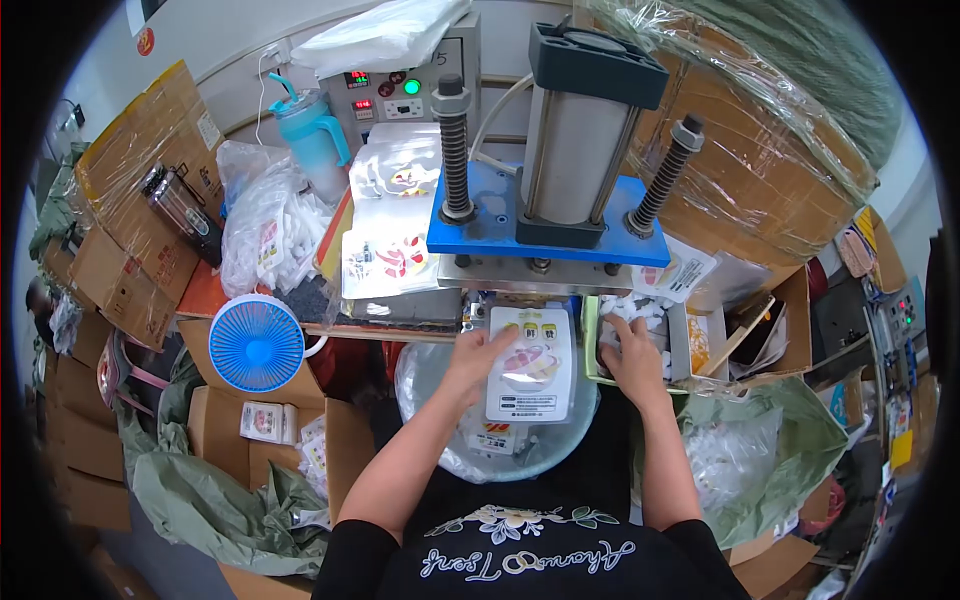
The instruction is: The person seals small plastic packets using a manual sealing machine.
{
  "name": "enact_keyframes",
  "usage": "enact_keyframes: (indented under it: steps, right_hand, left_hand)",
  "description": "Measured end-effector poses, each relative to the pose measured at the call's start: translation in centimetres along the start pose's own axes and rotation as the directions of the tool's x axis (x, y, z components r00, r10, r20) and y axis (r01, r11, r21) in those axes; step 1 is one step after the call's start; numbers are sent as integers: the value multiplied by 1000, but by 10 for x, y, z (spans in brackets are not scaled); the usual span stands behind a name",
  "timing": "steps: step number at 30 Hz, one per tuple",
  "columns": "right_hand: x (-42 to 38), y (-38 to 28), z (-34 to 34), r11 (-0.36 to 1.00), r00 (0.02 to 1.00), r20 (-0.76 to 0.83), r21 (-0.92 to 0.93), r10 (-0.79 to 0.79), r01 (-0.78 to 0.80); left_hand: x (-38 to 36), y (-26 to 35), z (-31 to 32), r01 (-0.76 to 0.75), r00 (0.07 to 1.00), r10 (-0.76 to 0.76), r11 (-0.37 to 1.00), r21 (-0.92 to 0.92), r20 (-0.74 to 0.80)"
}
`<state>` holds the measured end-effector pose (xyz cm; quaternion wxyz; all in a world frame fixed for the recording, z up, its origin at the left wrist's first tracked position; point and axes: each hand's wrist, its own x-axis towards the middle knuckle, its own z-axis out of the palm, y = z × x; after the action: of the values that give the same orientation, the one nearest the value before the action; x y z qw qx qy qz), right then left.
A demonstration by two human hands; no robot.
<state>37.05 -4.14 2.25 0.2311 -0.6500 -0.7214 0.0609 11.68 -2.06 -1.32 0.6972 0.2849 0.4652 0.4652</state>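
My left hand [478, 362] grips the left edge of a white printed pouch [530, 372], its thumb lying over the upper part. The pouch hangs in front of the press, above a round basin [584, 425] that has more printed pouches in it. My right hand [632, 360] reaches into a green-edged box [590, 350] of small white pieces [650, 318]; its fingers are bent among them, and whether they hold a piece is hidden. Over both hands stands the press with its blue plate [550, 250].
A blue fan [256, 343] stands left of the basin. Flat printed sheets [385, 262] lie on the bench left of the press. Open cartons [340, 440] sit low at left, and a green sack [810, 430] at right. A turquoise jug [312, 140] stands behind.
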Motion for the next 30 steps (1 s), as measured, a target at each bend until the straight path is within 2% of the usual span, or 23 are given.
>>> enact_keyframes:
  steps: [1,2,3,4,5,6,7,8,9,10,11,12,13,14,16,18,20,22,24,27,28,29,30]
  right_hand:
    - [4,3,5,999,1000,11,-36,12,-11]
    - [7,5,9,997,999,22,-72,23,-21]
    - [11,1,8,997,998,15,-63,53,-52]
    - [13,3,11,997,999,12,-55,48,-48]
    - [16,12,15,1000,1000,-27,21,7,-6]
    - [19,23,21,995,997,-67,97,-33,40]
    - [24,32,24,953,990,-124,286,-71,104]
    - [24,40,21,797,961,152,537,230,-275]
    - [23,44,15,641,943,199,694,266,-328]
    - [24,50,10,451,922,255,813,291,-368]
    - [25,56,6,133,901,331,916,279,-377]
    - [24,67,4,-202,881,403,911,249,-360]
    - [24,79,3,-467,856,489,804,166,-368]
    - [21,87,7,-474,850,498,799,173,-371]
    - [24,81,-11,-767,924,371,564,-94,-305]
    - [25,82,-12,-791,928,342,521,-149,-319]
    - [27,86,-8,-871,935,326,409,-138,-272]
    - [24,98,2,-890,930,310,340,-200,-305]
    - [26,102,6,-905,923,290,267,-252,-331]
    - [20,95,-1,-910,931,302,292,-205,-295]
    - [23,87,-7,-915,923,364,315,-127,-251]
    - [26,82,-9,-917,905,422,341,-49,-208]
    - [27,81,-6,-918,904,426,341,-44,-205]
  left_hand:
    - [1,10,-7,-7,1000,7,1000,5,-4]
    - [2,25,-17,-98,995,94,964,248,28]
    - [4,40,-29,-186,982,169,861,473,79]
    - [5,55,-38,-307,944,326,794,525,60]
    - [3,67,-44,-310,881,472,638,705,-40]
    - [-4,80,-47,-254,779,619,459,851,-101]
    - [1,76,-61,-251,772,626,455,855,-107]
    - [10,61,-81,-218,660,751,155,964,29]
    - [15,47,-97,-129,548,812,-154,980,200]
    - [11,35,-108,-165,627,747,-150,975,221]
    - [-3,28,-108,-180,627,736,-179,967,253]
    - [-16,25,-106,-199,633,719,-207,958,287]
    - [-21,24,-106,-255,576,762,-176,951,296]
    - [-24,26,-109,-255,587,753,-176,951,297]
    - [-20,38,-108,-173,618,756,-134,976,214]
    - [-14,50,-98,-185,582,790,-102,977,193]
    - [-9,59,-94,-51,646,749,-150,987,147]
    - [-12,60,-92,-52,628,771,-96,994,107]
    - [-17,57,-92,-135,481,872,-31,990,93]
    - [-45,47,-84,-203,500,864,57,977,54]
    - [-55,44,-79,-246,508,860,93,965,46]
    - [-67,41,-70,-238,567,823,126,963,32]
    - [-74,39,-64,-236,573,819,128,963,32]
